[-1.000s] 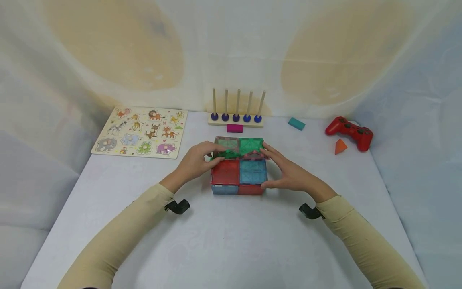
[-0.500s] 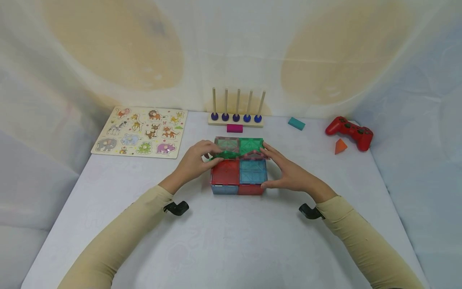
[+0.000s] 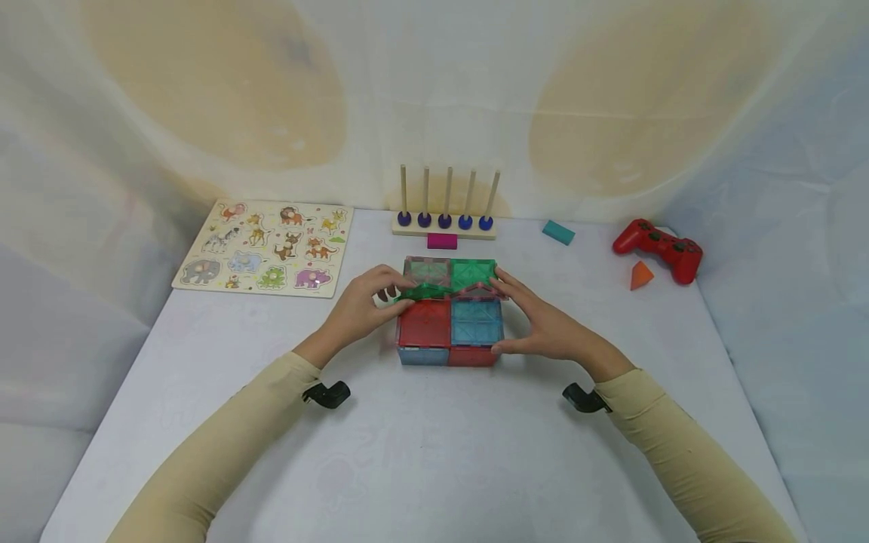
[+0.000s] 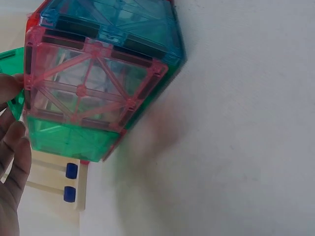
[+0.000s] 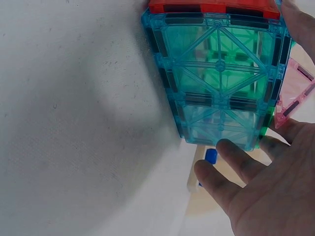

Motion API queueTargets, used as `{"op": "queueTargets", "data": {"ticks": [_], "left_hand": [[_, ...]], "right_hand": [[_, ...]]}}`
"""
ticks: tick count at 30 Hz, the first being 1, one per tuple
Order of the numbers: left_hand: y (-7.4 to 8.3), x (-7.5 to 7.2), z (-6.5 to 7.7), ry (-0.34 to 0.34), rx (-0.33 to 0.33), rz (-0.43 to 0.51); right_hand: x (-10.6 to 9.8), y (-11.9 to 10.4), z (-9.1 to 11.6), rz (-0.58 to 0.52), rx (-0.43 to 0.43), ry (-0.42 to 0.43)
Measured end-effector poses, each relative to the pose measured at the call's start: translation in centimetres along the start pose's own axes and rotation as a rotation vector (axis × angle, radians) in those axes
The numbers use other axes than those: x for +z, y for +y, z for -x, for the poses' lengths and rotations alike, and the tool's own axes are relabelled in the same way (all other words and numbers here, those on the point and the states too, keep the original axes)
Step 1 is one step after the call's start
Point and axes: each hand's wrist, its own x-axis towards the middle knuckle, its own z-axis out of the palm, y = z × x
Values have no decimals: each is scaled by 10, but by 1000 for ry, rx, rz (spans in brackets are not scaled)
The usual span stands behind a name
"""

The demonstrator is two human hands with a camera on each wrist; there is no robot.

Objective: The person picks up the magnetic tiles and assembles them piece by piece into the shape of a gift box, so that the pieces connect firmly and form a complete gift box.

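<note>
A box of see-through magnetic tiles [image 3: 424, 324] stands mid-table, its top showing red, blue, green and pinkish squares. Across its middle a green triangle tile [image 3: 431, 289] and a pink triangle tile [image 3: 478, 290] stand side by side. My left hand [image 3: 358, 308] has thumb and fingers around the green triangle's left corner, seen also in the left wrist view as a green tile [image 4: 12, 64]. Along the box's right side lies my right hand [image 3: 550, 324], thumb at the front corner and fingertips by the pink triangle. In the right wrist view its fingers are extended beside the blue wall [image 5: 219, 64].
Behind the box are a magenta block [image 3: 442, 241] and a peg stand [image 3: 444, 231] with blue beads. An animal puzzle board [image 3: 265, 249] lies at the left. Further right are a teal block [image 3: 558, 232], an orange triangular piece [image 3: 641, 276] and a red game controller [image 3: 657, 249].
My left hand has drawn back slightly to the left along the green triangle's corner. The right hand and the tile box look unmoved.
</note>
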Motion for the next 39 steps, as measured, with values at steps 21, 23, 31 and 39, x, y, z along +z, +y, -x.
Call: {"op": "queueTargets", "data": {"ticks": [21, 23, 31, 39], "left_hand": [[-12, 19, 41, -290, -253, 363], [-10, 20, 41, -283, -264, 373], [-5, 35, 33, -264, -257, 392], [-2, 49, 13, -265, -257, 408]], "right_hand": [[19, 11, 14, -262, 88, -9], [21, 12, 14, -272, 82, -7], [19, 21, 24, -291, 112, 26], [12, 40, 31, -323, 118, 85]]}}
